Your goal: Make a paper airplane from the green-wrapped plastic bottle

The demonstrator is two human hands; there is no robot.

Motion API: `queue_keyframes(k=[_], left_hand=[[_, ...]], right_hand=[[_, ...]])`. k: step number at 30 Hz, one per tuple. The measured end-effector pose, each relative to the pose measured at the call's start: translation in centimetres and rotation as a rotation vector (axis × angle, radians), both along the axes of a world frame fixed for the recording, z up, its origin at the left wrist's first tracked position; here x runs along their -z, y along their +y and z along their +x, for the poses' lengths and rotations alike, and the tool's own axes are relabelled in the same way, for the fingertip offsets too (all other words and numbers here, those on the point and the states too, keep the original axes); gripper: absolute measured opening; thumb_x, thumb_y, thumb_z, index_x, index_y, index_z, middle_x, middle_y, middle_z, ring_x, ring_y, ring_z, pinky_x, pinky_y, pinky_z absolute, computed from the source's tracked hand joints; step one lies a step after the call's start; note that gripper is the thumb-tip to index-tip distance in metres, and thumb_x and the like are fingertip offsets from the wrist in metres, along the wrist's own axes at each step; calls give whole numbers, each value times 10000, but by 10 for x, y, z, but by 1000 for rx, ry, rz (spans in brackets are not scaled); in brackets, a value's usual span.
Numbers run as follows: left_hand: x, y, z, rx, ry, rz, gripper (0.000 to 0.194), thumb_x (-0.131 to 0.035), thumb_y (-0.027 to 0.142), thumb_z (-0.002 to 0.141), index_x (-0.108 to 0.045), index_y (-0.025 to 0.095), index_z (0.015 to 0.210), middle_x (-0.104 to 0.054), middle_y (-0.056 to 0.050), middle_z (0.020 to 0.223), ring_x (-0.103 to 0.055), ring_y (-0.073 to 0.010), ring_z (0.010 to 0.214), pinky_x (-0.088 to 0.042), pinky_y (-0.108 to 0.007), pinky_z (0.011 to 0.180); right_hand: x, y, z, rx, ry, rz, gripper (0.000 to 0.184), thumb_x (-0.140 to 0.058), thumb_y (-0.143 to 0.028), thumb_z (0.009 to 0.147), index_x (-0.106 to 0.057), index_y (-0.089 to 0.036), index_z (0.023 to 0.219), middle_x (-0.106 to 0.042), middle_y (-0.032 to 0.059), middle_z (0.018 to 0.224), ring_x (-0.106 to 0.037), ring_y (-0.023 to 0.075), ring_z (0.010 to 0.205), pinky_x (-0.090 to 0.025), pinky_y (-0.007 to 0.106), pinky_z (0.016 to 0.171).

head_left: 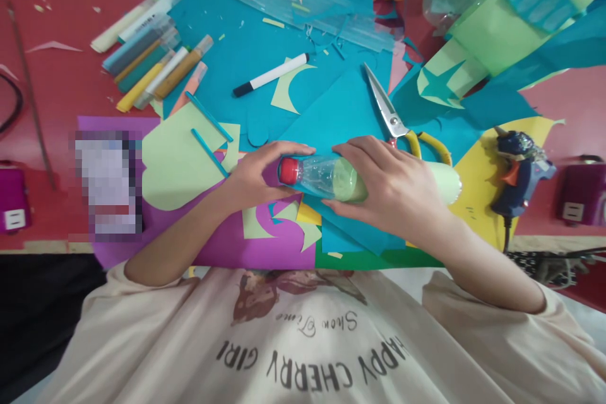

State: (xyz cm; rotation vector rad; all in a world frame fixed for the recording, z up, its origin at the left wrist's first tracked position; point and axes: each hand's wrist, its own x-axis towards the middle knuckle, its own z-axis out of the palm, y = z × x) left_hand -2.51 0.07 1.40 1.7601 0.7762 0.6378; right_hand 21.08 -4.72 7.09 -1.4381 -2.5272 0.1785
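A clear plastic bottle (322,175) with a red cap (288,171) lies on its side in front of me, cap pointing left. Pale green paper wraps its body, and the base shows past my right hand. My right hand (392,180) grips the wrapped body from above, thumb on the near side. Around the cap end curls my left hand (258,173), its thumb and fingers on either side of the neck. A blue edge shows beside the cap. Scissors (391,110) with yellow handles lie just beyond my right hand.
Blue paper (331,101) covers much of the red table. Several markers (151,50) lie at left, with a white marker (272,74) nearer the middle. A pale green cutout (175,164) sits beside a blurred phone (106,183). A glue gun (521,170) rests on yellow paper at right.
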Motion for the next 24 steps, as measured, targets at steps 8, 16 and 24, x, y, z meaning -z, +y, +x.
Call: queue_keyframes(k=[8, 16, 24], left_hand=[[4, -1, 0, -22, -28, 65, 488, -769, 427, 751, -621, 313, 1201, -682, -30, 1233, -642, -242, 1171, -551, -355, 955], [6, -3, 3, -35, -88, 27, 472, -771, 438, 751, -604, 291, 1168, -688, -22, 1236, -635, -245, 1193, -544, -376, 992], [5, -4, 5, -54, -81, 38, 496, -776, 489, 730, -602, 281, 1145, -697, -39, 1222, -648, -264, 1174, -553, -414, 981]], right_hand=[[2, 0, 2, -4, -3, -16, 685, -485, -664, 877, -591, -86, 1230, -662, 186, 1100, -651, 274, 909, -506, 377, 722], [1, 2, 3, -20, -5, 14, 737, -473, -698, 862, -599, -72, 1228, -682, 183, 1080, -674, 272, 890, -527, 369, 698], [1, 2, 2, -15, 6, 8, 721, -480, -686, 867, -596, -73, 1230, -680, 184, 1074, -668, 272, 881, -526, 370, 677]])
